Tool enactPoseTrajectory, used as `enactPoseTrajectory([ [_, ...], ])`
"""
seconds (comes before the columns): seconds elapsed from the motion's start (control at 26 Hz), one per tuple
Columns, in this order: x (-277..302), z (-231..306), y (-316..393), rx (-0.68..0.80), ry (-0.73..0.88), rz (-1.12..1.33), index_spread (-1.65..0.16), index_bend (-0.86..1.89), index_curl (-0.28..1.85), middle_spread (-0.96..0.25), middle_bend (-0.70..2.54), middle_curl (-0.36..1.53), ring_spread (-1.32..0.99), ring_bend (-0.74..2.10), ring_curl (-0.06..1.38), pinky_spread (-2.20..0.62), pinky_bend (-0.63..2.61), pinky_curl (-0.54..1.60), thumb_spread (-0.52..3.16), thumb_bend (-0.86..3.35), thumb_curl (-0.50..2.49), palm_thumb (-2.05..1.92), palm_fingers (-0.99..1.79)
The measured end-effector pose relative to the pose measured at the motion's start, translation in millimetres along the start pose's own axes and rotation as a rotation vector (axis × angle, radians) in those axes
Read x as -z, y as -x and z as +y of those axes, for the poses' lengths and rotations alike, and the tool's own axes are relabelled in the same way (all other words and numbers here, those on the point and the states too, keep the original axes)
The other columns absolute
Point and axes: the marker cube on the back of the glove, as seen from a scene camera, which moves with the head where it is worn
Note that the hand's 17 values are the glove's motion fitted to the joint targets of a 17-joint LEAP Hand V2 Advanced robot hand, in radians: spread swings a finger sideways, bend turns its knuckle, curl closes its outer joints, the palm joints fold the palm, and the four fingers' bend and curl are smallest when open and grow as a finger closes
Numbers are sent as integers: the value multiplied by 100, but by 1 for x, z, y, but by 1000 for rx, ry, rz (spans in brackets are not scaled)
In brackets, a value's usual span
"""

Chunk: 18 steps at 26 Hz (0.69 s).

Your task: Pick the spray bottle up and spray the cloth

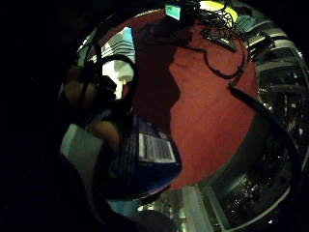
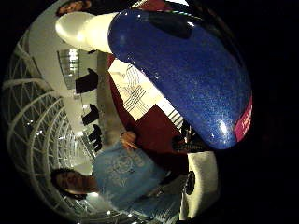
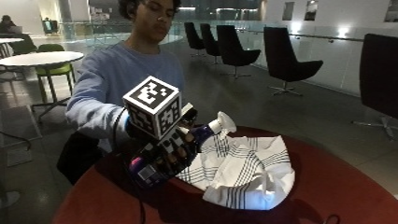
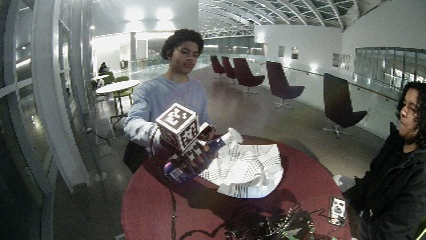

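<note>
- My gloved right hand [image 3: 163, 154] is wrapped around the blue spray bottle [image 3: 180, 144], fingers curled over its body, holding it clear above the desk [image 3: 323, 196].
- The bottle is tilted, its white nozzle [image 3: 222, 123] up and pointing toward the cloth [image 3: 249, 168]; its base sits lower, on the near-left side.
- Thumb-side palm view: the blue bottle [image 2: 187, 70] fills much of the picture, with the white nozzle end [image 2: 79, 28] at one end and a pink label strip [image 2: 245, 122] near the other.
- Little-finger-side palm view: the bottle's lower part [image 1: 145, 154] shows a white printed label, with the red desk top [image 1: 203, 111] beneath.
- The cloth is white with dark plaid lines, lying crumpled in a raised heap on the round red desk, just right of the bottle. The nozzle is just beside the cloth's upper left edge; I cannot tell whether they touch.
- Wide outside view: the cloth [image 4: 243, 167] sits around the middle of the desk [image 4: 166, 210]; a tangle of dark cables [image 4: 273, 227] and a phone [image 4: 337, 210] lie along the near right edge, well apart from the cloth.
- My other hand is not clearly visible.
</note>
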Motion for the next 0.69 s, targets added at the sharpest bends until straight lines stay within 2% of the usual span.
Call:
enactPoseTrajectory([
  [0.69,-7,-3,7,-13,20,46,-25,6,15,-4,28,43,-2,60,38,16,44,37,84,-2,60,97,97],
])
